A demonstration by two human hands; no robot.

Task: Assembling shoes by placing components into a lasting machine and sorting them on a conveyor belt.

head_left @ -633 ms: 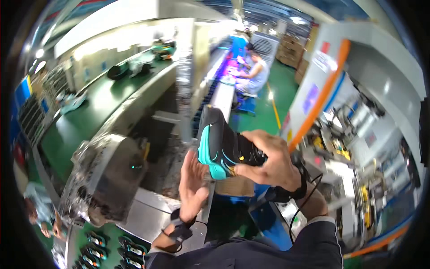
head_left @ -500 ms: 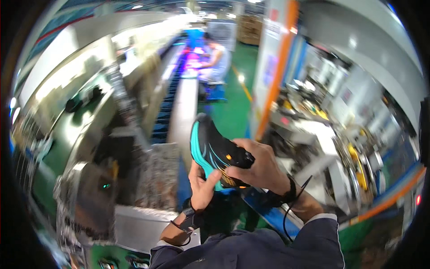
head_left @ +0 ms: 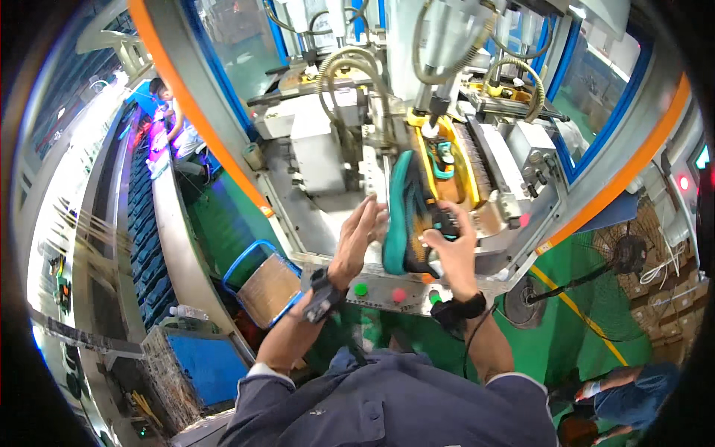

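Observation:
A black shoe with a teal sole (head_left: 398,223) is tilted on its side in front of the machine, its toe pointing at the machine. My right hand (head_left: 456,249) is closed round the shoe's ankle opening. Just left of the sole is my left hand (head_left: 360,237), its fingers stretched out; whether a fingertip touches the sole cannot be made out. Beyond the shoe, the machine's yellow mould (head_left: 472,179) holds another teal and black shoe (head_left: 445,158) beneath a metal plunger. Dark wrist straps are on both my wrists.
Green and red push buttons (head_left: 399,296) line the machine's front edge. An orange-edged frame post (head_left: 201,104) rises at left. A blue-framed stool (head_left: 262,289) stands beside the conveyor (head_left: 179,253), where a person sits farther off. A fan (head_left: 629,255) and another person's arm (head_left: 618,383) are at right.
My view has swung right, from the conveyor to the machine. The shoe has come along in my right hand, and my left hand has let go of its sole.

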